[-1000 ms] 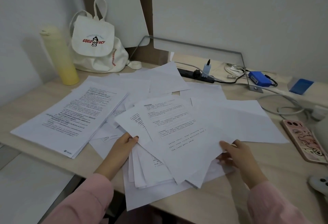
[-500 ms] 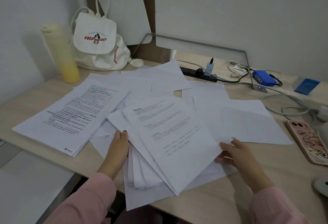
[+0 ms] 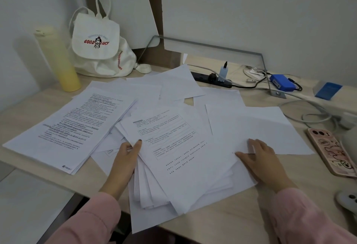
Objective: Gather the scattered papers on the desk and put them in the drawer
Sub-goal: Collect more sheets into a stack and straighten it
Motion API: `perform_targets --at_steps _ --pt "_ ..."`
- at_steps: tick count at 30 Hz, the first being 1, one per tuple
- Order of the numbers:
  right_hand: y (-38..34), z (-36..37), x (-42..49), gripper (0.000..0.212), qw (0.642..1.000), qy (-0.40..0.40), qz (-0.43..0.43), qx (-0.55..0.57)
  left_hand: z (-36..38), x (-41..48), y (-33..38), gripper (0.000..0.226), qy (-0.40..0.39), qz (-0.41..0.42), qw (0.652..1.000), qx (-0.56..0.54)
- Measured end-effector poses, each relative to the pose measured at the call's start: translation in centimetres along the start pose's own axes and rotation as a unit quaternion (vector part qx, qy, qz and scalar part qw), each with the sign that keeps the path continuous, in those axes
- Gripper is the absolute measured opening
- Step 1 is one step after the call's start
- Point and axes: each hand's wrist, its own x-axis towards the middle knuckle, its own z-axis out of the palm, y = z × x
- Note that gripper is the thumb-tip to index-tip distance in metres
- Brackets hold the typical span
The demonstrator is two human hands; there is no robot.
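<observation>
White printed papers lie scattered over the wooden desk (image 3: 239,211). A fanned bundle of sheets (image 3: 177,158) sits in the middle, hanging over the desk's front edge. My left hand (image 3: 125,156) grips the bundle's left edge, thumb on top of the sheets. My right hand (image 3: 260,158) lies at the bundle's right side, fingers spread over a blank sheet (image 3: 251,126). A thicker printed stack (image 3: 71,126) lies to the left. More blank sheets (image 3: 177,85) lie further back. No drawer is in view.
A yellow bottle (image 3: 58,60) and a white backpack (image 3: 98,46) stand at the back left. A power strip (image 3: 210,78), cables and a blue box (image 3: 283,83) line the back. A pink phone (image 3: 332,151) lies at the right, with a white controller (image 3: 347,199) near the front right.
Both hands have pushed the fanned sheets closer together. My left hand slid up the bundle's left edge, and my right hand moved up onto the blank sheet at the right.
</observation>
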Motion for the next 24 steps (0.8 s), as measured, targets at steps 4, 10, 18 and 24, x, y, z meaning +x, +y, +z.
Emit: perform_targets --at_steps 4,10,18,24 --pt "0.2 -0.4 0.1 0.051 0.994 0.048 -0.034 -0.094 0.2 -0.6 0.3 0.003 -0.023 0.024 0.999 0.009" --pt "0.4 -0.9 -0.1 0.04 0.982 0.069 -0.094 -0.151 0.1 -0.3 0.5 0.02 0.0 0.014 0.999 0.034" --pt "1.4 -0.6 0.5 0.025 0.974 0.079 -0.123 -0.175 -0.2 -0.5 0.6 0.033 -0.027 -0.012 1.0 0.012" --pt "1.0 -1.4 0.2 0.014 0.974 0.087 -0.106 -0.178 -0.1 -0.8 0.7 0.031 -0.022 -0.008 1.0 -0.011"
